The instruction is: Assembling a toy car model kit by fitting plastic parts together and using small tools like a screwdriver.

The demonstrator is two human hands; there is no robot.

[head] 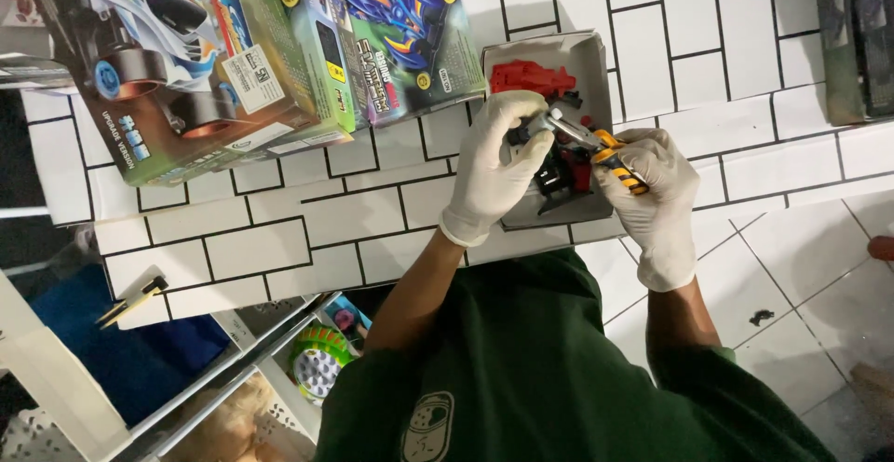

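Both hands wear white gloves over a grey cardboard tray [589,57] of red and black plastic model parts [533,77]. My left hand [498,159] pinches a small dark part at its fingertips. My right hand [656,192] grips small pliers with yellow and black striped handles [615,159]; the metal jaws point left and meet the part held by my left hand. The tray rests on a white brick-patterned table top [307,229].
Two colourful model race car kit boxes [200,52] [400,24] lie at the upper left. A small pair of tweezers [135,299] rests near the table's left edge. A round green object [317,360] sits in a bin below. White floor tiles lie at the right.
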